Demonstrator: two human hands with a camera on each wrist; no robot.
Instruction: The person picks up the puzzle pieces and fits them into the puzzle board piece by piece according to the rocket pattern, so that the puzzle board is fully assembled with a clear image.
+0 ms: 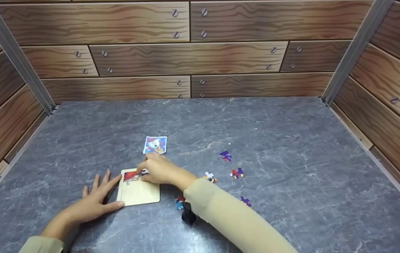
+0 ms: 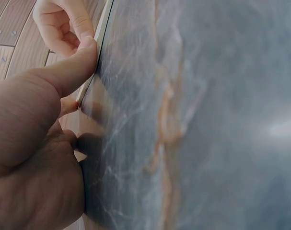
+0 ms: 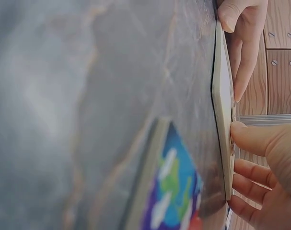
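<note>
Puzzle board (image 1: 139, 194); left hand (image 1: 92, 203) splayed wide at its edge; right hand (image 1: 157, 169) arched over it, grip unclear.

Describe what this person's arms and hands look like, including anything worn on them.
Both arms are in long sleeves of plain pale beige cloth: the left sleeve and the right sleeve end in cuffs at the wrists. The left hand and right hand wear no gloves. A small black object shows beside the right cuff, perhaps worn at that wrist.
</note>
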